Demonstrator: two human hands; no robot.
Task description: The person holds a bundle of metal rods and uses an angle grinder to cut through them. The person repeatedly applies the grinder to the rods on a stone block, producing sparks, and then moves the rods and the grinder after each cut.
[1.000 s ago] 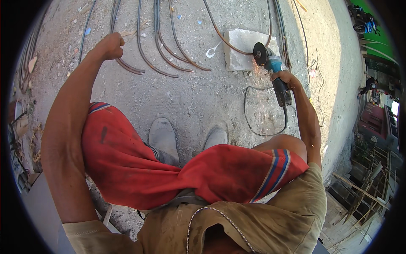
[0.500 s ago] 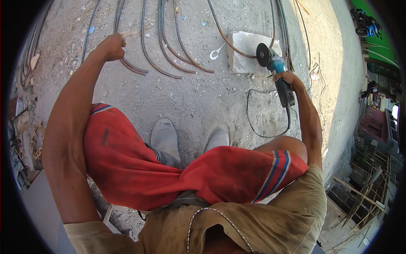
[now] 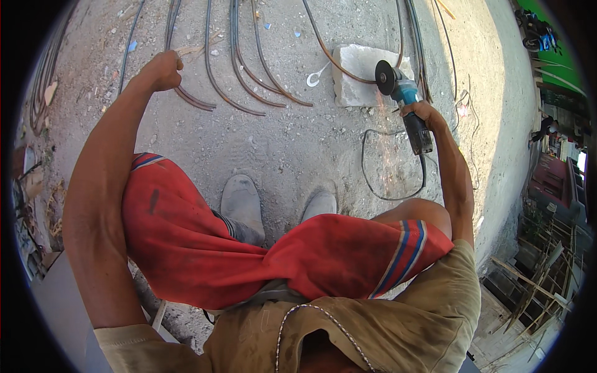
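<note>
My right hand is wrapped round the body of a teal and black angle grinder. Its dark disc meets the end of a curved steel rod, which lies across a pale stone block. Orange sparks stream from there toward me. Over on the left, my left hand is closed, fingers curled. Steel rods run behind it and come out below; whether it grips them is hidden.
Several more bent rods lie on the dusty ground. A white spoon is left of the block. The grinder's black cord loops near my right foot. My left foot is beside it. Wooden poles stand at far right.
Sparks now fly from the disc where none showed before. The grinder and both hands have stayed almost in place.
</note>
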